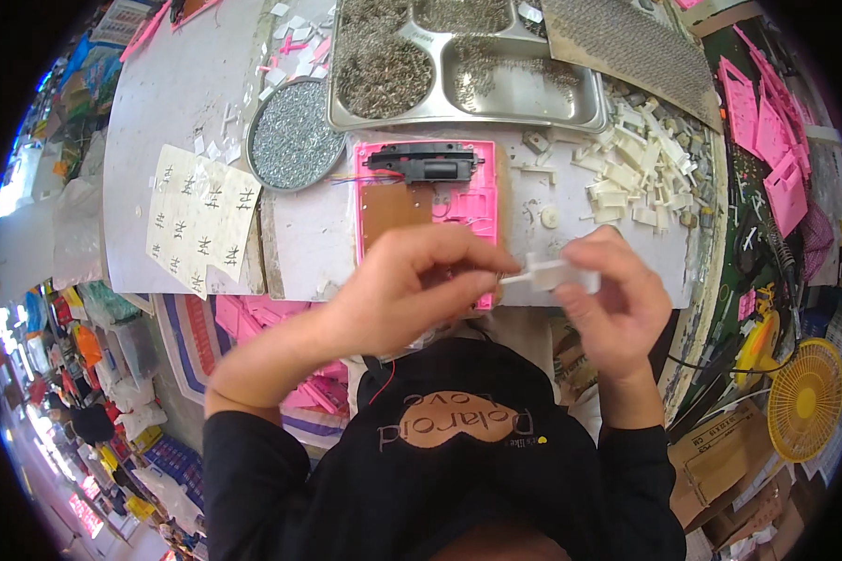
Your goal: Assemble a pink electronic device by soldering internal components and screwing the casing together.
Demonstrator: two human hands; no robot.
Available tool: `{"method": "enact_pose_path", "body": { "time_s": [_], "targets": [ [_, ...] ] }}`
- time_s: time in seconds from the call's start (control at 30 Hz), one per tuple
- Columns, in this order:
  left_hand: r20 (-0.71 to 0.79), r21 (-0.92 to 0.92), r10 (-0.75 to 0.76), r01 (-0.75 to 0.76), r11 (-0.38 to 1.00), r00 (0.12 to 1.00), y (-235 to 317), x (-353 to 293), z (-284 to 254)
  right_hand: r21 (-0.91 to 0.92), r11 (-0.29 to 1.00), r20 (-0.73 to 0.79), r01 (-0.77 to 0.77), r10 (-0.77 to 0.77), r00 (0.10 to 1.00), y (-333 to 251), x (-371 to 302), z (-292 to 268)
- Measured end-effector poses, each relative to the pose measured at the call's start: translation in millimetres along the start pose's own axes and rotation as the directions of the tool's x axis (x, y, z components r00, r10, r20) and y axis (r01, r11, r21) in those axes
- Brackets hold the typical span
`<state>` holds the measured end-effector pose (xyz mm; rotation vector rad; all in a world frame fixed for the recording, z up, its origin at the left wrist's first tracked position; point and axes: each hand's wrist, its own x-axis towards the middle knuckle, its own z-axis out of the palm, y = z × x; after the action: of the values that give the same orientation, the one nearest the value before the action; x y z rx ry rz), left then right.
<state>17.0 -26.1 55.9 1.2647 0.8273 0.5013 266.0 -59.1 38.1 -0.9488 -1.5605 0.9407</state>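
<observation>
In front of my chest, both hands meet at a small white plastic part [554, 275], slightly blurred. My right hand [617, 297] grips its wider body between thumb and fingers. My left hand [416, 285] is closed, its thumb and forefinger pinching the part's thin end; anything smaller between those fingertips is hidden. Under and beyond my left hand lies an open pink plastic housing [488, 208] on the table. It holds a black module [435, 166] with thin coloured wires and a brown board [384, 210].
Beyond the housing stands a steel compartment tray [533, 117] of small metal pieces. A round dish [295, 136] of screws sits left of it, near a marked paper sheet [201, 220]. White plastic parts [641, 168] pile up at right. A yellow fan [807, 400] stands farther right.
</observation>
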Motion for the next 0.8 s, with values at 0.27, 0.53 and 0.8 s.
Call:
{"method": "enact_pose_path", "body": {
  "time_s": [0.27, 0.53, 0.8],
  "targets": [
    [-0.036, -0.680, -0.092, 0.043, 0.732, 0.995, -47, -47, 17, -0.178, 0.974, 0.188, 0.144, -0.110, 0.976, -15, 6, 24],
    [0.036, -0.259, -0.167, 0.171, 0.951, 0.985, -30, -48, 10, -0.205, 0.975, 0.490, 0.090, 0.022, 0.871, -17, 2, 15],
    [-0.048, 0.873, 0.408, -0.160, 0.460, 0.912, -29, 25, -1, 0.451, 0.581, 0.427, -0.678, 0.526, 0.735, -1, -33, -16]
  ]
}}
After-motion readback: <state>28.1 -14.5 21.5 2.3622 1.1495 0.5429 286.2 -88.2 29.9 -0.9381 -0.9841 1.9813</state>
